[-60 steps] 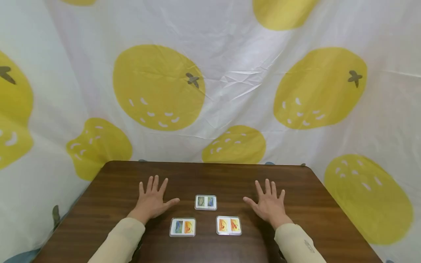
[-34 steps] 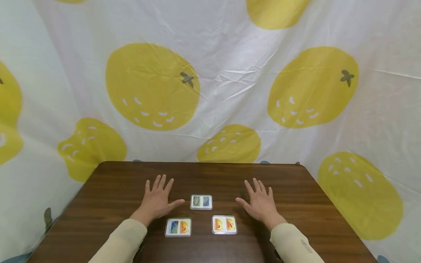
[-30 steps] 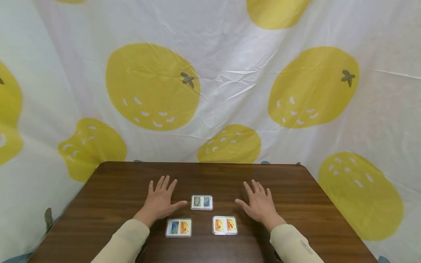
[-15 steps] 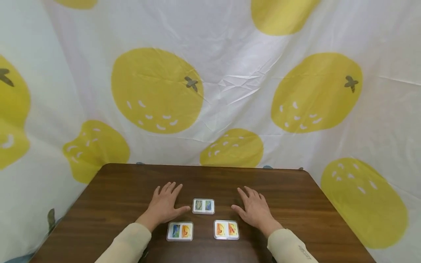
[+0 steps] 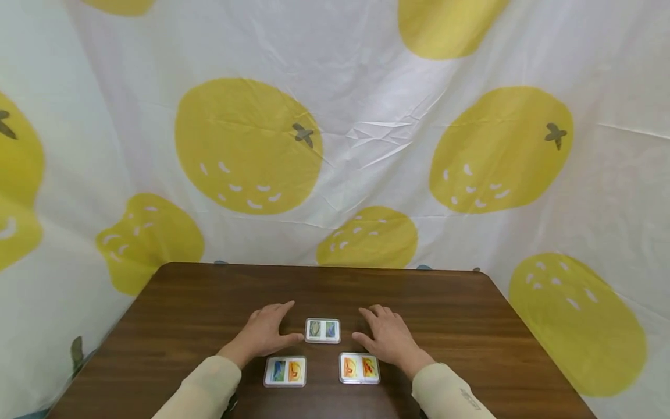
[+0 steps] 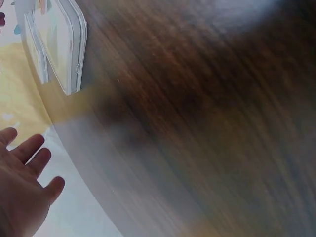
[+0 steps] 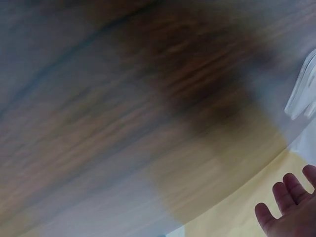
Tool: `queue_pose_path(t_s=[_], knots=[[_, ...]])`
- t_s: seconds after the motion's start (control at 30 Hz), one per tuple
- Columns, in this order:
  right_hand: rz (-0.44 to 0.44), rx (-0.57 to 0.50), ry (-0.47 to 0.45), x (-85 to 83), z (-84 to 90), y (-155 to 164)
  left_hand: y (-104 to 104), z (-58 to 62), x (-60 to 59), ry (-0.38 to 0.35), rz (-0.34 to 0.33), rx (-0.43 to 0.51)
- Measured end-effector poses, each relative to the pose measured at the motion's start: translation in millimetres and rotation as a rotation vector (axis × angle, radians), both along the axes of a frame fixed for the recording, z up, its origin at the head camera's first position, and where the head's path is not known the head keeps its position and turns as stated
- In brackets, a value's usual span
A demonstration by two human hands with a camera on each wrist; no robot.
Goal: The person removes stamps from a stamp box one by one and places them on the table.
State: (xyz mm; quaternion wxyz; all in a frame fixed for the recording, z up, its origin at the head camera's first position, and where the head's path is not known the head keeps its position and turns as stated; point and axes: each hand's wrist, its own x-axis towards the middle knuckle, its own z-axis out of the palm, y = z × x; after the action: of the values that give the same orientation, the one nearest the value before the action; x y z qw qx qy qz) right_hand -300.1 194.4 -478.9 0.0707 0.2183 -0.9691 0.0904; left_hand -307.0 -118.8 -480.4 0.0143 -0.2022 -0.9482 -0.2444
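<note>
Hands: left hand (image 5: 267, 333) and right hand (image 5: 386, 337) laid flat, empty, flanking far card case (image 5: 322, 330).
Advice: case is best pinched evenly by both edges.

A dark brown wooden table (image 5: 209, 302) stands in front of a white cloth backdrop printed with large yellow fruit (image 5: 366, 128), which hangs behind it and wraps round both its sides. Three small clear-cased picture cards lie on the table near the person's edge. The green-and-blue card (image 5: 322, 330) lies farthest from the person, in the middle. The blue-and-orange card (image 5: 285, 370) lies nearer the person and to the left, and the orange-and-yellow card (image 5: 359, 368) lies level with it to the right, a gap between them. The left hand (image 5: 269, 333) rests on the table just left of the far card, its thumb close to the card's left edge. The right hand (image 5: 384, 337) rests just right of it, behind the right near card.
</note>
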Motion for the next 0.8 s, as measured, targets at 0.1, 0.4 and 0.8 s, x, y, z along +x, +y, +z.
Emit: queue_pose_path(t_s=[0.1, 0.4, 0.8], knots=[[0.038, -0.020, -0.004, -2.9, -0.5, -6.2, 0.9, -0.8, -3.3, -0.036, -0.004, 0.035], [0.103, -0.078, -0.010, -11.5, -3.9, -17.7, 3.3, -4.2, -11.2, -0.187, -0.039, 0.093], [0.134, -0.060, -0.118, -19.0, 0.9, -38.8, 8.7, -10.0, -16.7, -0.195, -0.062, 0.105]])
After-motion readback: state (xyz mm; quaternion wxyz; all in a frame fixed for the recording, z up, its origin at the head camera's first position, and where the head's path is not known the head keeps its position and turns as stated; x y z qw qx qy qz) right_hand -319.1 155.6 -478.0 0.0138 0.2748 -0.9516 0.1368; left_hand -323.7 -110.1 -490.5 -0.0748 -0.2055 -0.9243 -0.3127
